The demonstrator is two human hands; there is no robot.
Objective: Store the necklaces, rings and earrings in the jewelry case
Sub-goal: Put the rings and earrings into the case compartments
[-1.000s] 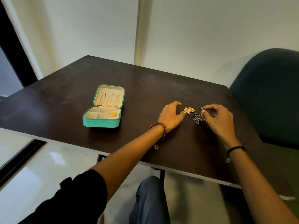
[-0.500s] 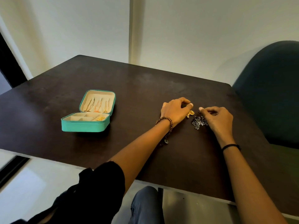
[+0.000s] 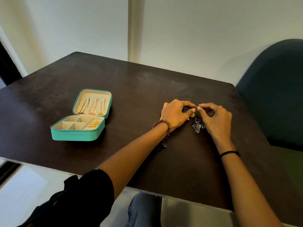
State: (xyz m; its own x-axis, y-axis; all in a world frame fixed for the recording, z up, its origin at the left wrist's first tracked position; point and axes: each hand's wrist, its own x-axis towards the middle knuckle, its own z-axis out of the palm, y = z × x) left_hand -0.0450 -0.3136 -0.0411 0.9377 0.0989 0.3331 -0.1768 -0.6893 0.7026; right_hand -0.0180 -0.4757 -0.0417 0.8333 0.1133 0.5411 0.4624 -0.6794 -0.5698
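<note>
An open teal jewelry case (image 3: 77,135) stands on the left of the dark table (image 3: 131,89). Three necklaces (image 3: 91,106) hang inside its lid, and gold earrings (image 3: 94,123) lie in a right-hand compartment. On the right, my left hand (image 3: 174,115) and my right hand (image 3: 217,120) meet fingertip to fingertip and pinch a small silver ring (image 3: 196,108) between them, just above the table. A gold earring (image 3: 192,115) lies under the left fingers. A heap of dark silver jewelry (image 3: 198,126) rests beside my right palm.
A dark blue chair (image 3: 275,89) stands at the table's right side. A white wall runs close behind the far edge. The near table edge (image 3: 65,172) crosses above my lap, with pale floor to the left.
My left hand has left the gold earring and come right to meet my right hand, which has lifted the ring off the heap. The view has shifted, so the case sits further left.
</note>
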